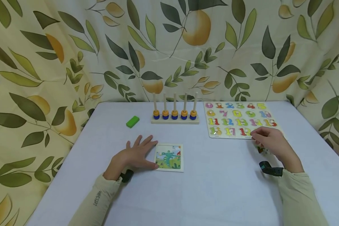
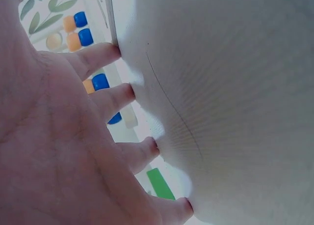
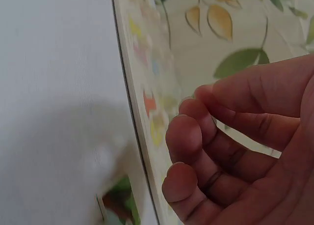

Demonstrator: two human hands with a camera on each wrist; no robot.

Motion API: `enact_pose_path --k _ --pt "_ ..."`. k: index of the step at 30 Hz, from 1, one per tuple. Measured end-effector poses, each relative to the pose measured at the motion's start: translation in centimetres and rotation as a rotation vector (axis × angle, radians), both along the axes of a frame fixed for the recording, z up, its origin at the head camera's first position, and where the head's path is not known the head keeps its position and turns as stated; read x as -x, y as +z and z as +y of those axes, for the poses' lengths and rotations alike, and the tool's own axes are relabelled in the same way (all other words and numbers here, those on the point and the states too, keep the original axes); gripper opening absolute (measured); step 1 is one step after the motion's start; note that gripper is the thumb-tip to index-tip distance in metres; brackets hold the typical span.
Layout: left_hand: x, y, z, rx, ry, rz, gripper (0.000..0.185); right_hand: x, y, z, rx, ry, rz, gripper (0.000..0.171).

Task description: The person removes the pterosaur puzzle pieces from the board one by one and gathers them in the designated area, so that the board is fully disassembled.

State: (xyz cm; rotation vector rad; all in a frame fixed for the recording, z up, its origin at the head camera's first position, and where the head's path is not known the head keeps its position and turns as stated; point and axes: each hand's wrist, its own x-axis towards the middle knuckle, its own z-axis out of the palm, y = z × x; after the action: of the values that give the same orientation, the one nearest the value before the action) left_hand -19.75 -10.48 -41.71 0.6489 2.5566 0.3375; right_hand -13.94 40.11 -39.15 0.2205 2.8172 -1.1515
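Observation:
A framed picture puzzle [image 1: 168,158] with a green crocodile-like animal lies on the table. My left hand [image 1: 135,154] rests at its left side with fingers spread, the thumb and a fingertip touching its edge. In the left wrist view, the fingertips of the left hand [image 2: 88,131] meet the white tabletop. Over the near right edge of the number board [image 1: 231,121] hovers my right hand [image 1: 271,145], fingers loosely curled and thumb tip near the index finger. Nothing shows between its fingers in the right wrist view. A small picture piece [image 3: 120,200] lies on the table below it.
Behind the puzzle stands a peg stacker [image 1: 175,121] with upright rods and orange and blue beads. A green block [image 1: 132,121] lies left of it. Patterned cloth [image 1: 169,62] hangs behind the white table [image 1: 203,194].

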Motion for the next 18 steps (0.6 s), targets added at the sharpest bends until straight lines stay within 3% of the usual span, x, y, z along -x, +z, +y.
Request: enact_pose_path --k 18 --pt "-0.3 0.0 0.0 -0.008 0.0 -0.01 0.104 0.9 0.2 -8.0 0.085 0.175 0.065 0.028"
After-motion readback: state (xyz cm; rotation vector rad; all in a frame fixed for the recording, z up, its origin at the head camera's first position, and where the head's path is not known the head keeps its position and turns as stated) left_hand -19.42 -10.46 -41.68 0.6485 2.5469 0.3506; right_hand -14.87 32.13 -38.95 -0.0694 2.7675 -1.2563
